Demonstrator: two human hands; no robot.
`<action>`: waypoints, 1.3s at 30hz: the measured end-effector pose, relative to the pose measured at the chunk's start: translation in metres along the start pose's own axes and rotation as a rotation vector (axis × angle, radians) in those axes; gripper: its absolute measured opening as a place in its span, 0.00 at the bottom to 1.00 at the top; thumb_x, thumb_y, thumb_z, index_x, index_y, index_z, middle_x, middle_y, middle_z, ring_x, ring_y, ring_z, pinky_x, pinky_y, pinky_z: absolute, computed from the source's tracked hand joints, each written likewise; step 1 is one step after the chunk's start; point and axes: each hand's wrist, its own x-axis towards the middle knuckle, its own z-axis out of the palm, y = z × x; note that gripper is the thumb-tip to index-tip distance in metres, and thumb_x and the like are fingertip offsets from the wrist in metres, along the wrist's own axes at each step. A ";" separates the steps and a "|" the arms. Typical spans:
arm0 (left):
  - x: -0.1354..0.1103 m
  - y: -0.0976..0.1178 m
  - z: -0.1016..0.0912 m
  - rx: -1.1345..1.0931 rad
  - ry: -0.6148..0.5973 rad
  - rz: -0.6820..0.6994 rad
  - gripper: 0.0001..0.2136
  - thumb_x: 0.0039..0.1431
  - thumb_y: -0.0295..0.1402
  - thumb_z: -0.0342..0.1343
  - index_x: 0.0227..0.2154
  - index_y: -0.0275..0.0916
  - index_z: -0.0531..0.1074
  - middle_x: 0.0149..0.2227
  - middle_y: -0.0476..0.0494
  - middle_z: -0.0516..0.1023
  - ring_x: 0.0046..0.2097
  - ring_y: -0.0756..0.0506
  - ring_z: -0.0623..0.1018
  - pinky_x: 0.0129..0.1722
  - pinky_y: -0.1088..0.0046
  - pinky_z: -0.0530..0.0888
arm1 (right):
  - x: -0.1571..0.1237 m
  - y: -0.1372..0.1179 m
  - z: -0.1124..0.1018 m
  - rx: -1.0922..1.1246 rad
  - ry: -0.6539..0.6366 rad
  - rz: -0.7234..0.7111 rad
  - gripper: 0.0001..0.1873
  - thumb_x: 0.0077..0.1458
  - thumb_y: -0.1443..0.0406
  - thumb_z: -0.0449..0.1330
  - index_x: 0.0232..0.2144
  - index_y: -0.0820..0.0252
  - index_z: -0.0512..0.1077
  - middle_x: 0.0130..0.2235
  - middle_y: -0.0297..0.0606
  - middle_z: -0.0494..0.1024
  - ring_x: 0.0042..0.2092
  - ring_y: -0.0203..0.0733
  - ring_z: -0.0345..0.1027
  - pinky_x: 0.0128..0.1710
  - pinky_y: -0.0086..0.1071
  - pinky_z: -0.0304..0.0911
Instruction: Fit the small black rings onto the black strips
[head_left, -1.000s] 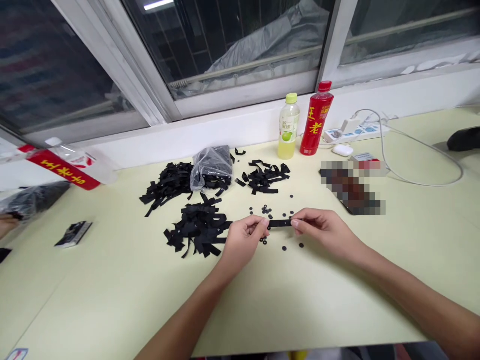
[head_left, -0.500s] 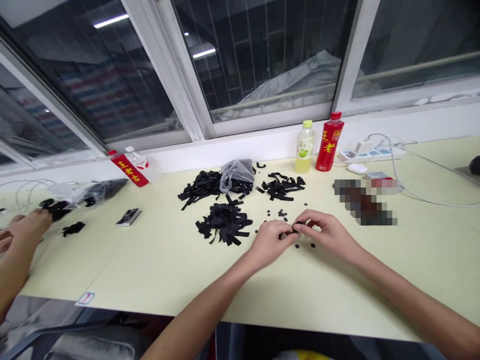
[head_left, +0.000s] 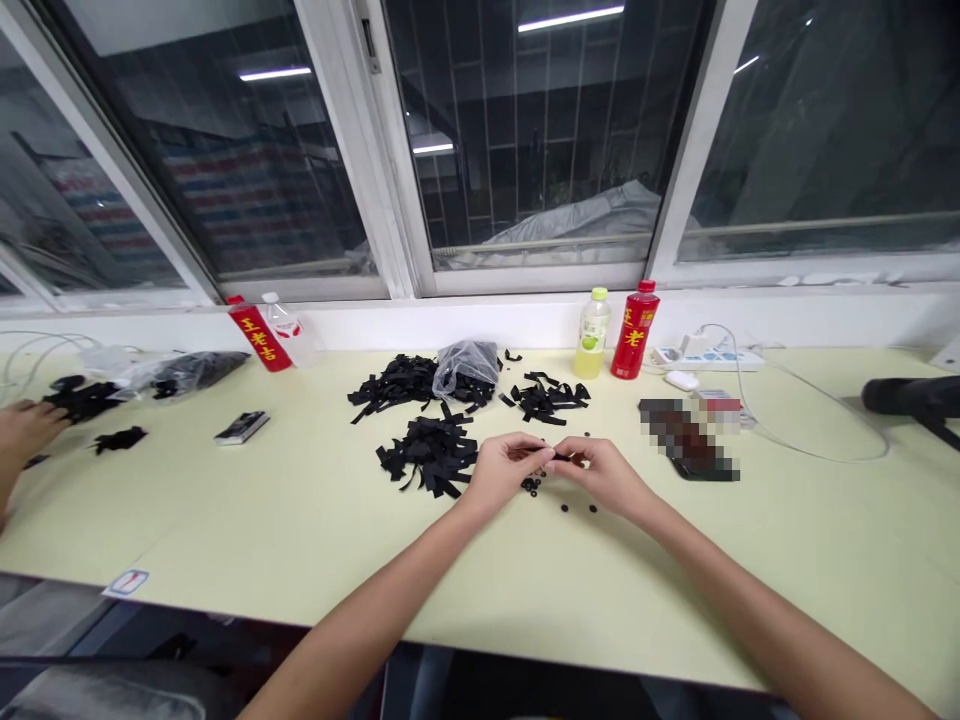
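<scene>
thin black strip [head_left: 553, 455] visible again, no longer hidden by the fingers, pinched between left hand [head_left: 504, 472] and right hand [head_left: 604, 474], long axis running sideways, just beyond small black rings [head_left: 532, 486] on pale yellow table [head_left: 225, 520]

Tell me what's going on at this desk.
A person at a pale yellow desk is pinching a short black strip between the left hand and the right hand. Small black rings lie scattered just below the hands. Heaps of black strips sit beside them, near a clear plastic bag. At the far left, a co-worker's hand is close to more black strips.
</scene>
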 end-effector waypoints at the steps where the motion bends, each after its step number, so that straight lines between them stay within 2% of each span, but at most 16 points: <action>1: 0.001 0.000 -0.001 -0.008 0.010 -0.005 0.21 0.61 0.52 0.88 0.36 0.40 0.90 0.36 0.42 0.92 0.37 0.41 0.89 0.45 0.62 0.88 | 0.000 0.002 0.000 -0.005 0.019 -0.004 0.33 0.67 0.31 0.74 0.32 0.52 0.88 0.36 0.45 0.94 0.39 0.55 0.82 0.42 0.46 0.76; 5: 0.003 0.004 -0.005 0.043 0.031 0.007 0.16 0.67 0.46 0.84 0.36 0.38 0.91 0.34 0.47 0.91 0.37 0.45 0.90 0.44 0.70 0.85 | -0.002 0.007 -0.004 -0.027 0.064 -0.002 0.34 0.68 0.30 0.73 0.32 0.50 0.88 0.38 0.46 0.95 0.41 0.58 0.84 0.45 0.46 0.79; 8: 0.001 0.006 -0.005 0.079 -0.007 0.020 0.12 0.71 0.41 0.79 0.37 0.37 0.93 0.34 0.48 0.92 0.38 0.47 0.89 0.44 0.74 0.82 | -0.004 0.008 -0.006 -0.020 0.070 -0.001 0.34 0.67 0.30 0.74 0.33 0.51 0.89 0.41 0.48 0.97 0.44 0.60 0.86 0.47 0.47 0.80; 11: -0.001 0.006 -0.002 0.102 -0.068 -0.009 0.12 0.73 0.41 0.78 0.36 0.37 0.93 0.33 0.48 0.91 0.36 0.47 0.87 0.43 0.75 0.82 | -0.004 0.011 -0.006 0.020 0.065 0.023 0.34 0.65 0.30 0.76 0.35 0.52 0.90 0.43 0.49 0.97 0.45 0.60 0.87 0.48 0.47 0.80; 14: 0.001 0.007 -0.004 0.158 -0.073 -0.018 0.14 0.72 0.43 0.80 0.35 0.38 0.92 0.33 0.48 0.90 0.36 0.46 0.87 0.43 0.73 0.82 | -0.004 0.016 -0.006 0.035 0.073 0.042 0.33 0.64 0.31 0.76 0.35 0.52 0.90 0.41 0.48 0.96 0.45 0.60 0.87 0.49 0.48 0.81; 17: 0.006 0.008 -0.015 0.241 0.003 0.017 0.14 0.73 0.44 0.77 0.36 0.37 0.91 0.33 0.48 0.90 0.37 0.47 0.86 0.43 0.72 0.80 | -0.003 0.022 -0.010 0.031 0.138 0.035 0.30 0.66 0.35 0.76 0.37 0.53 0.90 0.41 0.49 0.96 0.45 0.60 0.87 0.51 0.49 0.81; 21: 0.017 0.007 -0.040 0.465 0.126 0.089 0.17 0.77 0.43 0.68 0.37 0.36 0.89 0.33 0.51 0.87 0.39 0.48 0.83 0.45 0.75 0.73 | -0.002 0.034 -0.015 0.023 0.236 0.052 0.26 0.67 0.39 0.73 0.38 0.54 0.89 0.42 0.49 0.95 0.44 0.59 0.86 0.50 0.49 0.78; 24: 0.028 0.000 -0.053 0.630 0.070 -0.020 0.14 0.71 0.42 0.72 0.31 0.40 0.85 0.30 0.51 0.85 0.36 0.46 0.81 0.43 0.73 0.72 | -0.001 0.042 -0.017 0.019 0.275 0.060 0.26 0.66 0.39 0.72 0.37 0.53 0.89 0.41 0.48 0.94 0.44 0.59 0.86 0.51 0.49 0.78; 27: 0.037 -0.006 -0.059 0.763 0.003 -0.127 0.11 0.65 0.40 0.75 0.30 0.43 0.84 0.32 0.46 0.88 0.37 0.42 0.82 0.44 0.67 0.75 | -0.001 0.046 -0.017 0.017 0.295 0.055 0.25 0.65 0.40 0.71 0.37 0.53 0.89 0.41 0.48 0.95 0.44 0.60 0.86 0.51 0.49 0.79; 30: 0.041 -0.008 -0.063 0.794 -0.073 -0.141 0.12 0.66 0.43 0.75 0.32 0.42 0.85 0.35 0.44 0.90 0.40 0.40 0.83 0.46 0.65 0.75 | -0.001 0.048 -0.017 0.013 0.296 0.043 0.23 0.65 0.42 0.71 0.37 0.52 0.90 0.43 0.48 0.95 0.45 0.61 0.87 0.52 0.49 0.80; 34: 0.040 -0.005 -0.071 0.758 -0.208 -0.173 0.15 0.62 0.49 0.78 0.34 0.41 0.89 0.35 0.46 0.88 0.39 0.41 0.82 0.44 0.65 0.75 | -0.002 0.047 -0.017 0.001 0.281 0.024 0.22 0.67 0.42 0.71 0.38 0.52 0.90 0.44 0.49 0.96 0.46 0.61 0.87 0.52 0.50 0.81; 39: 0.040 -0.007 -0.073 0.800 -0.226 -0.184 0.14 0.61 0.48 0.78 0.34 0.41 0.89 0.34 0.45 0.88 0.38 0.41 0.81 0.44 0.65 0.74 | -0.004 0.047 -0.016 -0.017 0.272 0.019 0.22 0.70 0.42 0.71 0.39 0.52 0.89 0.43 0.48 0.94 0.46 0.61 0.87 0.54 0.50 0.81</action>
